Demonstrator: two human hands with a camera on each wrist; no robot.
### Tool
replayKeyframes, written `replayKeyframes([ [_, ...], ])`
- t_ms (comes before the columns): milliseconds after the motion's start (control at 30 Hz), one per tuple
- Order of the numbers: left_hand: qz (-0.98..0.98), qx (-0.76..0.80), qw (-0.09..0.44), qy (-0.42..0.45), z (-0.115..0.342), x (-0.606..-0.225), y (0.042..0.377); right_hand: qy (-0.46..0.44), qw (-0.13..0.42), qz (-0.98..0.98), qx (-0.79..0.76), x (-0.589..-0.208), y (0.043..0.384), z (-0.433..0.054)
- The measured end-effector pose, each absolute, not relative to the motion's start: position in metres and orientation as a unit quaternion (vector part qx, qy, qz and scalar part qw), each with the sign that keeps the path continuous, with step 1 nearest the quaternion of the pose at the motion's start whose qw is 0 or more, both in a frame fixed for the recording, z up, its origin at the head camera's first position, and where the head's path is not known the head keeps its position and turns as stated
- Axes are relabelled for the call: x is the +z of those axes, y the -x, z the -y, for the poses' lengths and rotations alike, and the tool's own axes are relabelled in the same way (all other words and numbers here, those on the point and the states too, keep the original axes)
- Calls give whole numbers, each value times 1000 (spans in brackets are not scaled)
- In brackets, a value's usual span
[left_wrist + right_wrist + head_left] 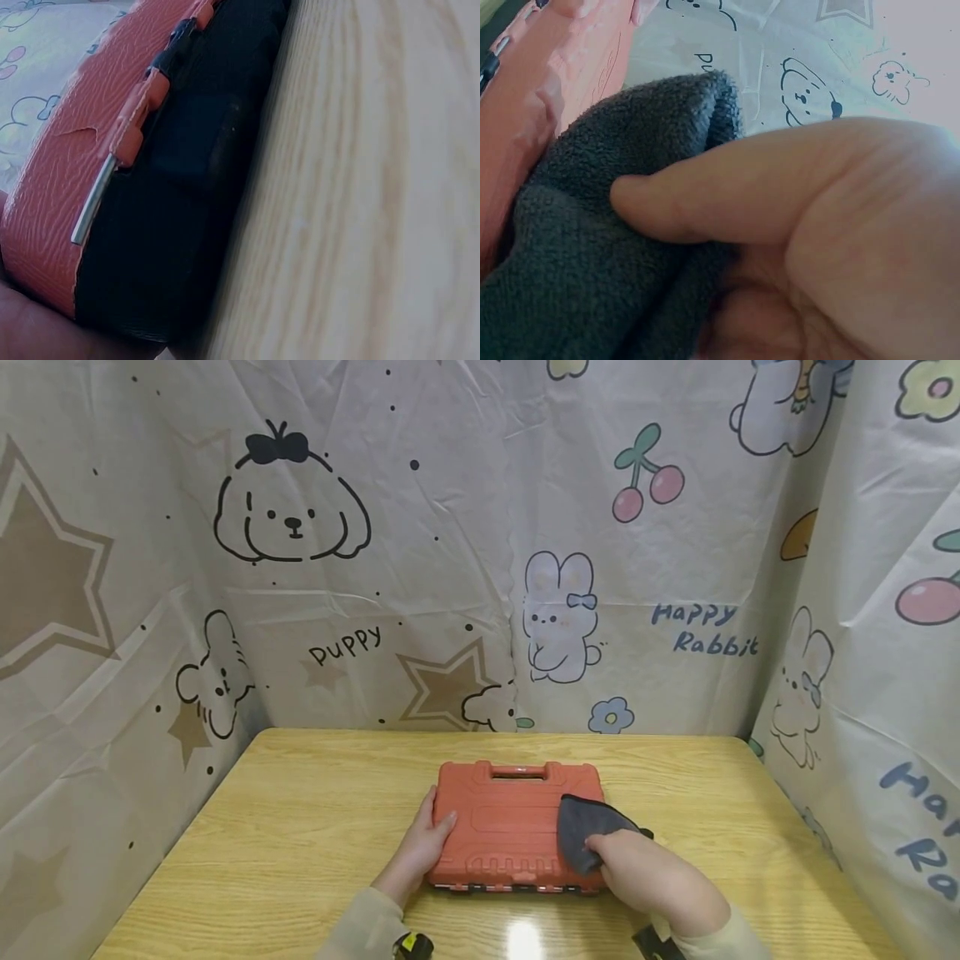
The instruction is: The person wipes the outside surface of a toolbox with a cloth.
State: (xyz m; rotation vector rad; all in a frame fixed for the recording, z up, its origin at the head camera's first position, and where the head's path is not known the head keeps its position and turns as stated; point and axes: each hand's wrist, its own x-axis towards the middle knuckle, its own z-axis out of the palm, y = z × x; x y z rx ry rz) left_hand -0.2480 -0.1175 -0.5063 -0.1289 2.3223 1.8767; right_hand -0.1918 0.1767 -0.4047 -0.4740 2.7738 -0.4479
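Note:
A red plastic carrying case with a handle slot along its far edge lies on the wooden table. My left hand grips its left side, thumb over the lid. In the left wrist view the case's dark lower half and a metal hinge pin show. My right hand pinches a dark grey cloth, which lies over the right part of the lid. Up close in the right wrist view, the thumb presses on the fuzzy cloth beside the red lid.
Behind the table and at both sides hangs a pale printed curtain with cartoon animals, stars and cherries. The table's far edge runs close to it. Dark straps or devices sit at both wrists.

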Motion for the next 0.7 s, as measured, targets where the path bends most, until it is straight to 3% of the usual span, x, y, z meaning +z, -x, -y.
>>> replayKeyframes([
  [700, -771, 632, 73, 34, 118, -508, 250, 146, 89, -971, -168, -417, 202, -174],
])
